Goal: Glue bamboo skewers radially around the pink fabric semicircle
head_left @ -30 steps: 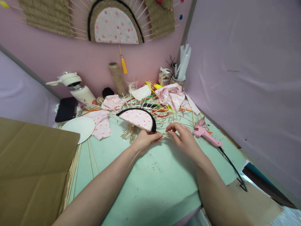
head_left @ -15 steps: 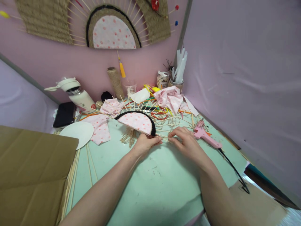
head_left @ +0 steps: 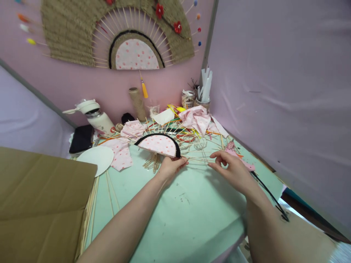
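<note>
Our left hand [head_left: 169,169] pinches the small fan [head_left: 157,144] at its near right corner, over the green tabletop [head_left: 175,215]; our right hand [head_left: 233,171] curls beside the thin sticks [head_left: 197,159] there, thumb and forefinger close, though we cannot tell whether they grip any; behind, the jar's [head_left: 188,100] label and the bottle's [head_left: 101,122] red mark are too small for us to read.
</note>
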The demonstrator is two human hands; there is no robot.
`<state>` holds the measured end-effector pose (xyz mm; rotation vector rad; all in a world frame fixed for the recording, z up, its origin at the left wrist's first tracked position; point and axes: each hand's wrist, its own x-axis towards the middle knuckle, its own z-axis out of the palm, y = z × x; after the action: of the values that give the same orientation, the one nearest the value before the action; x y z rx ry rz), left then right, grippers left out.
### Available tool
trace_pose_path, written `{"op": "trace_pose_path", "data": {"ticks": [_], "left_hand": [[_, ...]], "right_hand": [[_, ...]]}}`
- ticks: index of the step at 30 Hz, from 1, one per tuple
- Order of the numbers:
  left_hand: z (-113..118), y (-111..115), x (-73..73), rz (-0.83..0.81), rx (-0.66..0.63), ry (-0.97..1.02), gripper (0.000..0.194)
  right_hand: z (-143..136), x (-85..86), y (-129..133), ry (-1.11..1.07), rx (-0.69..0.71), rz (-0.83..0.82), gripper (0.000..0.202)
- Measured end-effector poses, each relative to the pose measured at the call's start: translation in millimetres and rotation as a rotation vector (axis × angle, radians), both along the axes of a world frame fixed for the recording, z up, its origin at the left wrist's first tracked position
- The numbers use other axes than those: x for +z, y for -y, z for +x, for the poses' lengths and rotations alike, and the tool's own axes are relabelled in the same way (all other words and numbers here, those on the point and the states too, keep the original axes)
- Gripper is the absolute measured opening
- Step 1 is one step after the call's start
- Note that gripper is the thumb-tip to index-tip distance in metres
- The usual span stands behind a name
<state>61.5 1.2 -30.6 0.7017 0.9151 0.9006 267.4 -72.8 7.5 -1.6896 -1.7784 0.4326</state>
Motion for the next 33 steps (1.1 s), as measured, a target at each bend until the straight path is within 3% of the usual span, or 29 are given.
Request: {"op": "trace_pose_path", "data": {"ticks": [6,10,15,21,26,30,33], "left_hand": [[1.0,1.6,1.9,-0.006,0.066,0.071,0.016],[0.9,1.6,2.5,0.006,0.079,0.100,0.013],[2.6,2.8,1.4,0.044,0.100,0.084,0.014],[3.5,6.2,-1.2,0.145,0.160,-0.025,0.016],[-0.7,3.3,-0.4,0.214,0.255,-0.157,0.010],[-3.1,0.6,2.2,0.287,0.339,-0.239,0.014],[-3.9,0.0,1.9,0.336,0.392,-0.282,0.017]], "right_hand": [[10.0,22.2,-10.3,0.228,0.001,-0.043,0.015],[9.9,42.4,-24.9,0.271,0.018,-0.143,0.016],[18.0,53.8,-35.6,0.297,-0.115,-0.185,0.016],[18.1,39.1,-55.7,0.464,-0.301,-0.048,0.013],[25.9,13.5,-65.4,0.280,-0.402,0.052,0.016],[30.5,-2.9,-64.9,0.252,-0.182,0.051,0.016],[17.6,-3.9,-63.3,0.256,0.027,0.180,0.032]]}}
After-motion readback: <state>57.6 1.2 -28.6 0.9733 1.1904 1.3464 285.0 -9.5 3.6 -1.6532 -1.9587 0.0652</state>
